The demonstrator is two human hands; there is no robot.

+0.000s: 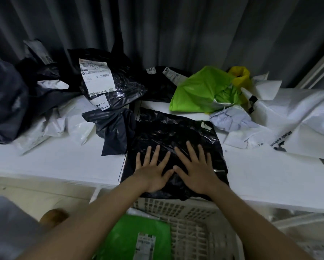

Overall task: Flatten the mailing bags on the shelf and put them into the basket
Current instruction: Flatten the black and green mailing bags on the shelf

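A glossy black mailing bag (168, 134) lies spread on the white shelf (63, 162), its near edge hanging over the shelf's front. My left hand (151, 169) and my right hand (196, 169) press flat on it side by side, fingers straight and spread, thumbs almost touching. Below the shelf edge stands a white slatted basket (191, 222), and a flat green mailing bag (131, 239) with a label lies inside it.
Crumpled bags crowd the shelf: a black labelled bag (110, 81) and a dark bag (116, 128) at left, a bright green bag (204, 91) and a yellow bag (240, 76) behind, white bags (298, 124) at right. A grey curtain (176, 34) hangs behind.
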